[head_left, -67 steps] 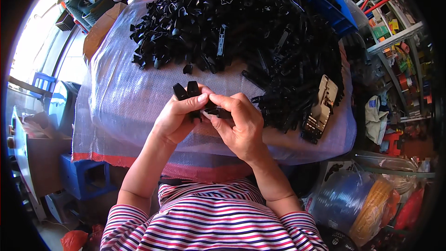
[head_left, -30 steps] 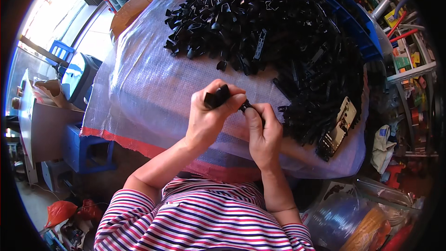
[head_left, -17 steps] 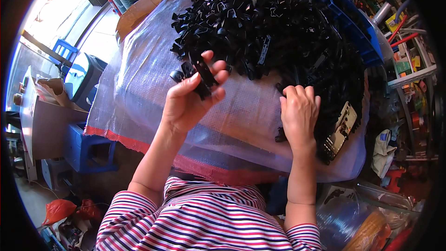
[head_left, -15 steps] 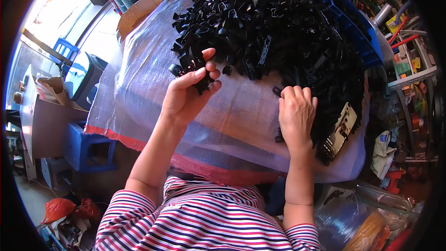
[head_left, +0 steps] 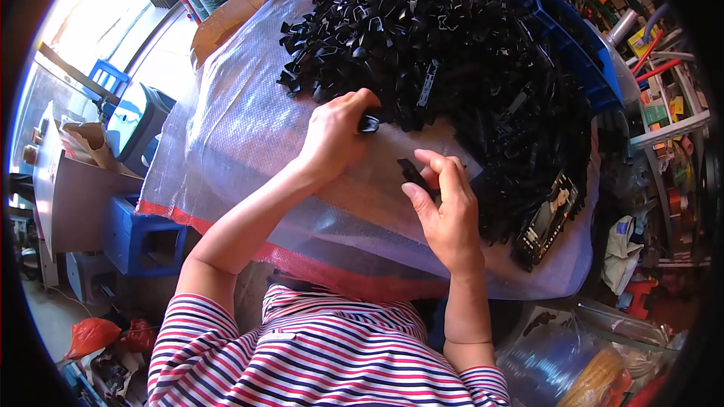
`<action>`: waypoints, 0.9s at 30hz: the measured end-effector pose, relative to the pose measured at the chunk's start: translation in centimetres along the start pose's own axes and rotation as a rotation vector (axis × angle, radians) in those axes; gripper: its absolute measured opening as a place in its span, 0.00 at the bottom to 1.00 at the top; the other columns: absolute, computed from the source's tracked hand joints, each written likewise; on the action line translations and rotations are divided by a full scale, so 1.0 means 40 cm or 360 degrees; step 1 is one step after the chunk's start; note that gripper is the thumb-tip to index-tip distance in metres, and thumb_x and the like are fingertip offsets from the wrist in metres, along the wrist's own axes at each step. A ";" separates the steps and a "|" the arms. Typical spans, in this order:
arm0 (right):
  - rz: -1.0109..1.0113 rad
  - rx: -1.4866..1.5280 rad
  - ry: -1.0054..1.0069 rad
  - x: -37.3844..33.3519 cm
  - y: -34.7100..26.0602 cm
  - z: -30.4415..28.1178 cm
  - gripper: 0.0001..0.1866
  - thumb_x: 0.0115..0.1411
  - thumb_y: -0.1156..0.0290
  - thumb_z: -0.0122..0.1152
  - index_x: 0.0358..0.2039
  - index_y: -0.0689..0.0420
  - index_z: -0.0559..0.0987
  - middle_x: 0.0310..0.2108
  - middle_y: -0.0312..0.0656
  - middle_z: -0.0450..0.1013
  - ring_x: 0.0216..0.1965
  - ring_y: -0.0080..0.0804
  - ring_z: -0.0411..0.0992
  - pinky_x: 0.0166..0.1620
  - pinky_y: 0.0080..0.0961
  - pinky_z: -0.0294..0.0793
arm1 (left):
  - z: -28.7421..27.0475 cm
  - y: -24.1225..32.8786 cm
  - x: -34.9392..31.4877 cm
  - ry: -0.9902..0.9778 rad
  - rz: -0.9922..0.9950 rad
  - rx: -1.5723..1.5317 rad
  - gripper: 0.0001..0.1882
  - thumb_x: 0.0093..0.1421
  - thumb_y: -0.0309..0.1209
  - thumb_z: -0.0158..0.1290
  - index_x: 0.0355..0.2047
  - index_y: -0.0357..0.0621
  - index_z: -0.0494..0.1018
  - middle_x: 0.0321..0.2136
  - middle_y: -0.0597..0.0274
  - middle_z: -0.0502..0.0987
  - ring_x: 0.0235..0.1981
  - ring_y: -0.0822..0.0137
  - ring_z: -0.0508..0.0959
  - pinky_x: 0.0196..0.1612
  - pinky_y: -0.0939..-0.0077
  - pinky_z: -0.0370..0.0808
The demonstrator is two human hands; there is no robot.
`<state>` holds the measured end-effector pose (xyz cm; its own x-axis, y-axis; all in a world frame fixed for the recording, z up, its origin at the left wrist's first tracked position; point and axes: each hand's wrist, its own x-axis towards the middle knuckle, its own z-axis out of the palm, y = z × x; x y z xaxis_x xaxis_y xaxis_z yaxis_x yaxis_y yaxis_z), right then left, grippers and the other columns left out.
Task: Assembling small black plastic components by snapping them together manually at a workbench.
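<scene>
A big heap of small black plastic parts (head_left: 392, 38) lies on a translucent woven plastic sheet (head_left: 249, 105) in front of me. At the heap's near-left edge my left hand (head_left: 335, 139) is turned back upward with its fingers curled in. A glossy black piece (head_left: 368, 123) shows beside its palm, and the rest of its grip is hidden. My right hand (head_left: 452, 215), nearer to me over the sheet, pinches a short black plastic part (head_left: 412, 173) between thumb and fingers. A longer flat part with a tan, metallic-looking face (head_left: 549, 218) rests at the heap's right edge.
Behind the heap stands a blue plastic crate (head_left: 573, 45). To the left are a blue stool (head_left: 147, 237) and a brown cardboard piece (head_left: 226, 22). Cluttered shelving (head_left: 671, 128) runs along the right, with a clear plastic bag (head_left: 558, 347) at lower right.
My left hand has turned over and moved right, its parts now mostly hidden. My right hand has left the heap's edge and moved left, now holding a black part.
</scene>
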<state>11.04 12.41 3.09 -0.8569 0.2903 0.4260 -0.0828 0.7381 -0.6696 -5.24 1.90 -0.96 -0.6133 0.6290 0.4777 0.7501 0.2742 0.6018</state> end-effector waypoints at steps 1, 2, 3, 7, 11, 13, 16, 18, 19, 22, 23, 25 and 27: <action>0.0072 0.0118 0.0106 -0.005 -0.005 0.002 0.08 0.53 0.75 0.58 0.32 0.62 0.71 0.28 0.40 0.67 0.29 0.30 0.66 0.34 0.22 0.67 | -0.008 0.012 -0.002 -0.0006 0.0005 -0.0006 0.12 0.45 0.25 0.57 0.31 0.42 0.69 0.25 0.57 0.74 0.27 0.57 0.75 0.30 0.70 0.71; 0.0156 0.0232 0.0098 -0.016 0.000 0.003 0.09 0.55 0.74 0.56 0.36 0.62 0.70 0.30 0.38 0.66 0.31 0.24 0.66 0.36 0.19 0.67 | -0.021 0.027 -0.004 -0.0064 -0.0437 -0.0631 0.12 0.45 0.24 0.57 0.31 0.42 0.69 0.24 0.60 0.74 0.26 0.62 0.75 0.29 0.73 0.71; 0.0164 0.0225 0.0104 -0.021 -0.001 0.011 0.09 0.55 0.74 0.56 0.36 0.62 0.70 0.30 0.38 0.66 0.31 0.24 0.66 0.36 0.19 0.67 | -0.032 0.042 -0.009 -0.0126 -0.0881 -0.1254 0.11 0.46 0.23 0.57 0.31 0.41 0.69 0.23 0.64 0.73 0.25 0.67 0.75 0.29 0.76 0.70; 0.0219 0.0461 0.0284 -0.016 -0.027 0.044 0.16 0.55 0.72 0.59 0.42 0.62 0.68 0.31 0.37 0.67 0.31 0.22 0.65 0.35 0.17 0.67 | -0.015 0.129 -0.064 0.0003 -0.1049 -0.2060 0.11 0.47 0.21 0.57 0.31 0.42 0.69 0.24 0.67 0.72 0.24 0.77 0.70 0.26 0.84 0.66; 0.0027 0.0203 0.0290 -0.005 -0.011 0.043 0.14 0.51 0.73 0.62 0.38 0.62 0.72 0.32 0.43 0.69 0.30 0.31 0.69 0.34 0.21 0.70 | -0.014 0.154 -0.092 -0.0058 -0.1288 -0.2344 0.10 0.50 0.24 0.56 0.34 0.39 0.71 0.26 0.67 0.72 0.29 0.75 0.72 0.32 0.82 0.67; -0.0132 0.0165 0.0341 -0.007 -0.006 0.041 0.12 0.52 0.75 0.61 0.37 0.62 0.73 0.31 0.43 0.70 0.30 0.32 0.70 0.34 0.22 0.70 | -0.015 0.146 -0.089 -0.0182 -0.1278 -0.2388 0.11 0.50 0.24 0.55 0.36 0.37 0.70 0.29 0.64 0.73 0.30 0.73 0.73 0.34 0.80 0.69; -0.0071 0.0215 0.0274 -0.012 -0.013 0.027 0.10 0.52 0.76 0.60 0.36 0.62 0.73 0.29 0.43 0.71 0.30 0.33 0.72 0.33 0.22 0.70 | -0.021 0.130 -0.096 -0.0355 -0.1259 -0.2482 0.13 0.50 0.23 0.54 0.38 0.35 0.70 0.31 0.61 0.74 0.32 0.70 0.75 0.35 0.79 0.72; -0.0027 0.0247 0.0202 -0.013 -0.019 0.024 0.09 0.53 0.77 0.58 0.35 0.62 0.73 0.29 0.43 0.71 0.29 0.33 0.72 0.32 0.23 0.71 | -0.023 0.125 -0.098 -0.0422 -0.1267 -0.2521 0.13 0.51 0.24 0.54 0.37 0.35 0.70 0.30 0.61 0.74 0.31 0.70 0.75 0.34 0.79 0.72; -0.0024 0.0243 0.0206 -0.014 -0.020 0.026 0.09 0.53 0.77 0.58 0.35 0.62 0.73 0.29 0.43 0.71 0.29 0.33 0.72 0.32 0.23 0.71 | -0.023 0.126 -0.096 -0.0429 -0.1266 -0.2523 0.13 0.51 0.24 0.54 0.37 0.35 0.70 0.30 0.61 0.74 0.31 0.70 0.75 0.34 0.79 0.72; -0.0238 0.0096 0.0334 -0.021 -0.008 0.036 0.10 0.52 0.78 0.58 0.36 0.61 0.73 0.30 0.44 0.70 0.29 0.37 0.71 0.32 0.26 0.71 | -0.024 0.129 -0.095 -0.0477 -0.1267 -0.2629 0.12 0.52 0.26 0.55 0.37 0.36 0.70 0.29 0.63 0.73 0.30 0.71 0.74 0.32 0.79 0.72; -0.0237 0.0095 0.0334 -0.021 -0.007 0.035 0.10 0.52 0.78 0.58 0.36 0.61 0.73 0.30 0.44 0.70 0.29 0.37 0.71 0.32 0.26 0.71 | -0.024 0.132 -0.097 -0.0435 -0.1308 -0.2609 0.12 0.52 0.27 0.55 0.36 0.37 0.70 0.28 0.64 0.73 0.29 0.71 0.74 0.32 0.79 0.72; -0.0256 0.0068 0.0288 -0.020 -0.005 0.033 0.11 0.50 0.78 0.58 0.36 0.61 0.72 0.31 0.45 0.70 0.31 0.39 0.71 0.34 0.27 0.71 | -0.020 0.131 -0.101 -0.0394 -0.1351 -0.2587 0.11 0.53 0.28 0.55 0.36 0.38 0.70 0.28 0.64 0.73 0.29 0.72 0.74 0.32 0.79 0.71; -0.0255 0.0054 0.0281 -0.020 -0.005 0.032 0.12 0.50 0.78 0.58 0.36 0.61 0.72 0.31 0.45 0.70 0.32 0.40 0.71 0.35 0.28 0.71 | -0.009 0.122 -0.108 -0.0386 -0.1365 -0.2650 0.11 0.53 0.29 0.55 0.36 0.39 0.70 0.28 0.64 0.73 0.29 0.71 0.74 0.33 0.77 0.71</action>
<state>11.08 11.25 2.08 -0.7293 0.2756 0.6263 -0.2300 0.7633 -0.6037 0.98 0.25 0.16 -0.4860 0.8384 -0.2467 -0.7621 -0.2685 0.5891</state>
